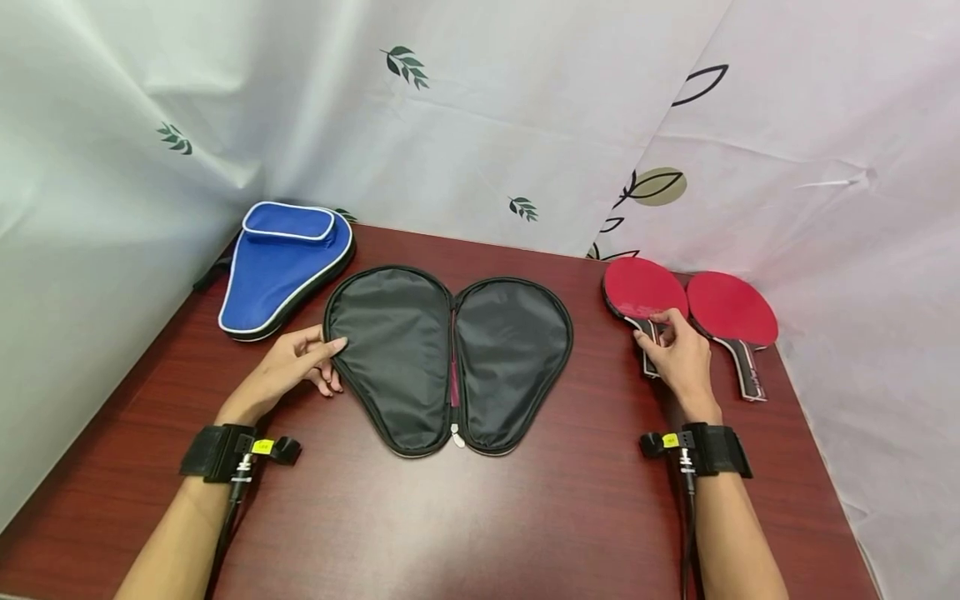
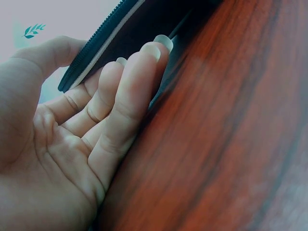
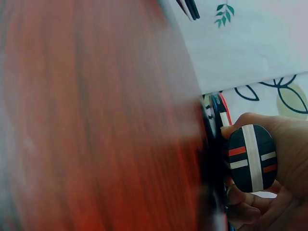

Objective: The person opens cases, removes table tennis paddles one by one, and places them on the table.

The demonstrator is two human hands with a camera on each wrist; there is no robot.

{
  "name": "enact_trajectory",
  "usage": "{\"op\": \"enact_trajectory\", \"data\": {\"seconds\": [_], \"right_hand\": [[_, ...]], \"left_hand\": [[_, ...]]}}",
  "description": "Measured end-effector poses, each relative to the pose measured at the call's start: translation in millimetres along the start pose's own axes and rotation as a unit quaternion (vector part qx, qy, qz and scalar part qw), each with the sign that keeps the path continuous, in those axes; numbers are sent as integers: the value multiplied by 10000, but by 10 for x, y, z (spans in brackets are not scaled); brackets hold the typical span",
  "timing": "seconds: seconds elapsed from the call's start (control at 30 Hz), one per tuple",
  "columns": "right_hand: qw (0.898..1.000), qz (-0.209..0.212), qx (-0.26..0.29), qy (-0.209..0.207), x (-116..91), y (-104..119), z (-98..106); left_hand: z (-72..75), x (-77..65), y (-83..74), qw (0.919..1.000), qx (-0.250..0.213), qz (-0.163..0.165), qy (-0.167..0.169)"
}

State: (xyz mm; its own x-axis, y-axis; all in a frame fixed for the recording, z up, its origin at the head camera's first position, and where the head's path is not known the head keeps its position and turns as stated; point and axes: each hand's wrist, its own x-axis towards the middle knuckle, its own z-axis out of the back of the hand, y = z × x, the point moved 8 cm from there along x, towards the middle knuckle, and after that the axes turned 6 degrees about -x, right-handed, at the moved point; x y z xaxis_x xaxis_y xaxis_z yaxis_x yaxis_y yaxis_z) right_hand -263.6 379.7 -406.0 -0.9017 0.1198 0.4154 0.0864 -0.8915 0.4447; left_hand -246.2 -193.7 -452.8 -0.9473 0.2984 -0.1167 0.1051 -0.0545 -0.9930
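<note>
An unzipped black paddle case [image 1: 390, 358] lies spread flat in the middle of the table, its two halves side by side. My left hand [image 1: 296, 367] pinches the left edge of that case, thumb on top and fingers beneath; the left wrist view shows the zippered rim [image 2: 96, 45] between them. At the right, my right hand [image 1: 678, 354] grips the handle of a red table tennis paddle [image 1: 645, 287]. The butt of its handle [image 3: 252, 158] faces the right wrist camera. A second red paddle [image 1: 731, 308] lies just right of the first.
A blue paddle case [image 1: 281, 271] with white piping lies at the back left of the wooden table [image 1: 450, 525]. A white curtain [image 1: 480, 125] with leaf prints hangs behind the table and along its sides.
</note>
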Motion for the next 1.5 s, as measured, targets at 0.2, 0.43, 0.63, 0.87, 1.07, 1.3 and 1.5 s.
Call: {"op": "enact_trajectory", "data": {"seconds": [0.2, 0.43, 0.63, 0.87, 1.07, 1.3, 1.5], "right_hand": [[10000, 43, 59, 46, -19, -28, -8], [9999, -64, 2, 141, -18, -70, -23], [9995, -140, -154, 252, -18, -105, -39], [9983, -346, -356, 297, -31, -157, -40], [9983, -294, -406, 300, -17, -145, -50], [9976, -343, -502, 338, -29, -132, -27], [9955, -401, -672, 526, -31, -97, 31]], "left_hand": [[-4, -8, -5, 10000, 0, -12, 0], [-5, -12, -7, 10000, 13, -3, -10], [-13, 0, -16, 10000, 24, 44, 68], [-27, 6, -10, 9998, 36, 35, 175], [-8, -18, -27, 10000, 56, 31, 55], [-14, -7, -22, 10000, 61, 57, 28], [-8, -8, -29, 10000, 80, -36, 8]]}}
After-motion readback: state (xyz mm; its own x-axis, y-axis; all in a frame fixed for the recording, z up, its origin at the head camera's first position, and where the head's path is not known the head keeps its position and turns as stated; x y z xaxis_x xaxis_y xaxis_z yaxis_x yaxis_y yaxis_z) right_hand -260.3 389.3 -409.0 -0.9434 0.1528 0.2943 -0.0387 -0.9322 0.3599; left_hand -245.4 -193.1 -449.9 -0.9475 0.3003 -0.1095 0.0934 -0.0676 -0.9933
